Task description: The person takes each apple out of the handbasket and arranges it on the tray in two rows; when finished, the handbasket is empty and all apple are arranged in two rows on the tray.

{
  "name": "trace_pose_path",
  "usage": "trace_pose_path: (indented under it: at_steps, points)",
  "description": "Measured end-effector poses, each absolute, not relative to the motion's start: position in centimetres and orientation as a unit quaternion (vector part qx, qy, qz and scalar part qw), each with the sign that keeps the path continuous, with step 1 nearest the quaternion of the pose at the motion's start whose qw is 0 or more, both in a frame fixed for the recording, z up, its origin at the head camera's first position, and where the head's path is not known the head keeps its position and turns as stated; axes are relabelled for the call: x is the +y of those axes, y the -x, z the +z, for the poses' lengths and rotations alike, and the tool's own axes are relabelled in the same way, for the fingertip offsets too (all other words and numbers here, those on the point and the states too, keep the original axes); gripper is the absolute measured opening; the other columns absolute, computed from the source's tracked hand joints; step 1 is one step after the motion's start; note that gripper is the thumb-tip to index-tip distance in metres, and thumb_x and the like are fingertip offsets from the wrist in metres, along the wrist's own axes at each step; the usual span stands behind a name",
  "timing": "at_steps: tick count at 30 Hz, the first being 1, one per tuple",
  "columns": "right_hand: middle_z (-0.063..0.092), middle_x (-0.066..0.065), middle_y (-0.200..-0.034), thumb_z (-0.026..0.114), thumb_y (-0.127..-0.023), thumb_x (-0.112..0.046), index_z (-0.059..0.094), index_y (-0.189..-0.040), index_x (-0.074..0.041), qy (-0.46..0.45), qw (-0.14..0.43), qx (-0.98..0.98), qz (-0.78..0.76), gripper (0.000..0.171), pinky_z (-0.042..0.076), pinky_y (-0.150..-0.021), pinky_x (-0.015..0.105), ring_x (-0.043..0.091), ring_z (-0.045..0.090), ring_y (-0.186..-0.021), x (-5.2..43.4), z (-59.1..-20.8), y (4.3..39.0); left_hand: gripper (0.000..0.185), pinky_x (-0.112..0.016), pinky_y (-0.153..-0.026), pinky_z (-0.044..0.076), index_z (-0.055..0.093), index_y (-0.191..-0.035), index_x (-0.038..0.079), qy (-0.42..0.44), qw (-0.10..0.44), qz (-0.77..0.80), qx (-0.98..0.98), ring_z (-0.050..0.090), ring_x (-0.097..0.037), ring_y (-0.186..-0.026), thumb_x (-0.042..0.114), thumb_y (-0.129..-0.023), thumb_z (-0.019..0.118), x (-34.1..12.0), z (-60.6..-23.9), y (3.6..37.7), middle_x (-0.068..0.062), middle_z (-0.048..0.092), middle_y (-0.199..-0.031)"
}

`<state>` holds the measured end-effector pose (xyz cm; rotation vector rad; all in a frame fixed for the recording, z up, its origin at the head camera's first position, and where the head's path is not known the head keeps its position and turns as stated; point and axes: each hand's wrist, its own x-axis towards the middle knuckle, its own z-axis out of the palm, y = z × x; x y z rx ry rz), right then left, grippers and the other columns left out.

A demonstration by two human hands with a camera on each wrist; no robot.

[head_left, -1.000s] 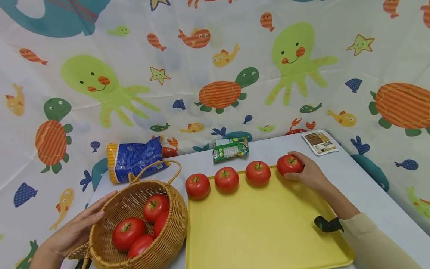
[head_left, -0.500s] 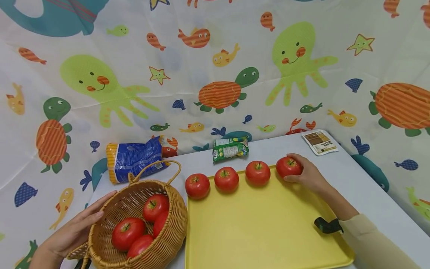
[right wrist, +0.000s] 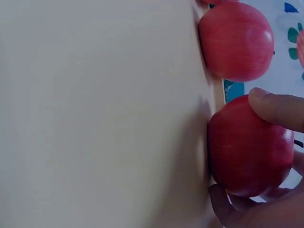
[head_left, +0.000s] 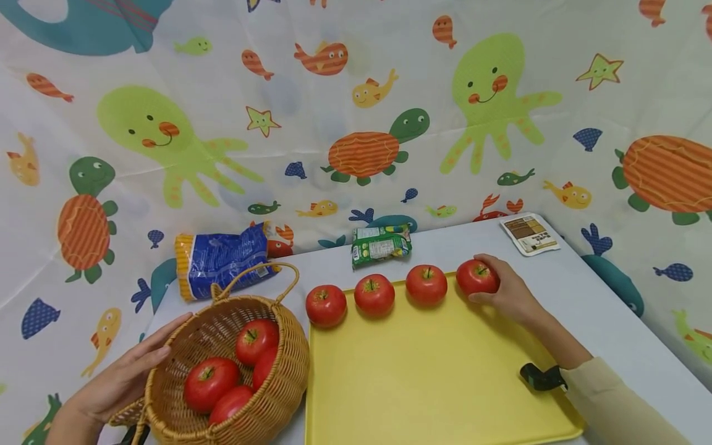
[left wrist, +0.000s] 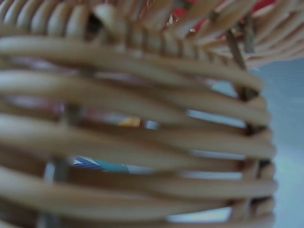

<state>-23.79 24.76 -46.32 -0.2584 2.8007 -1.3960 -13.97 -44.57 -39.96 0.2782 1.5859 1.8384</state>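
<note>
Nearest the viewer, at lower left, the left hand [head_left: 119,383] rests with straight, relaxed fingers against the outer wall of the wicker basket [head_left: 280,395], gripping nothing. Its wrist view shows only blurred weave [left wrist: 142,142]. Inside the basket lie 4 red apples [head_left: 211,383], packed against one another. Just right of the basket sits the yellow tray [head_left: 434,383], flat on the grey table [head_left: 612,321]. Along the tray's far edge stand 4 more apples in a row, stems up: the first apple [head_left: 326,305] at the left corner, the second apple [head_left: 374,295], the third apple [head_left: 426,283], and the end apple [head_left: 476,277] at the right. The right hand [head_left: 512,296] is clamped on the end apple, thumb and fingers [right wrist: 278,109] curled round it where it stands on the tray; the third apple sits just beside. Further back lie a blue packet [head_left: 222,259], a green packet [head_left: 381,246] and a small sachet [head_left: 529,234], well apart, before the sea-creature curtain [head_left: 356,111]
</note>
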Motion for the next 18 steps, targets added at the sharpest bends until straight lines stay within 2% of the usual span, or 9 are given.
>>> trace_pose_path:
  at_steps: [9,13,16,18]
  points:
    - [0.032,0.033,-0.149,0.084,-0.084,-0.013,0.027,-0.157,-0.001,0.098,-0.009,0.909,-0.405,0.093,0.042,-0.102,0.069,0.051,0.040,-0.129,24.4,-45.5,23.8,0.059,-0.061,-0.103,0.046,0.026,-0.158,0.052,-0.111,0.344,0.706,0.609,0.051,-0.007,-0.132,0.018,-0.111,0.017,-44.4,-39.6,13.8,0.028,0.045,-0.149]
    - [0.025,0.036,-0.153,0.082,-0.086,-0.014,0.029,-0.156,0.000,0.105,-0.067,0.920,-0.371,0.089,0.038,-0.101,0.075,0.055,0.034,-0.134,23.5,-43.5,23.5,0.059,-0.063,-0.103,0.045,0.026,-0.158,0.051,-0.115,0.344,0.711,0.602,0.051,-0.009,-0.132,0.017,-0.111,0.017,-44.2,-39.4,13.8,0.026,0.045,-0.150]
    - [0.022,0.034,-0.157,0.080,-0.087,-0.013,0.032,-0.156,-0.002,0.121,-0.111,0.920,-0.356,0.085,0.032,-0.102,0.079,0.056,0.025,-0.140,21.6,-41.4,23.1,0.059,-0.062,-0.103,0.045,0.026,-0.158,0.051,-0.121,0.347,0.714,0.596,0.051,-0.010,-0.134,0.017,-0.111,0.016,-44.1,-39.4,13.8,0.025,0.045,-0.151]
    - [0.024,0.031,-0.158,0.079,-0.087,-0.012,0.035,-0.155,-0.005,0.141,-0.131,0.916,-0.352,0.081,0.032,-0.103,0.078,0.054,0.025,-0.142,19.7,-40.0,22.9,0.060,-0.061,-0.104,0.045,0.027,-0.158,0.051,-0.123,0.347,0.715,0.594,0.051,-0.010,-0.134,0.016,-0.111,0.016,-44.2,-39.4,13.8,0.025,0.045,-0.151]
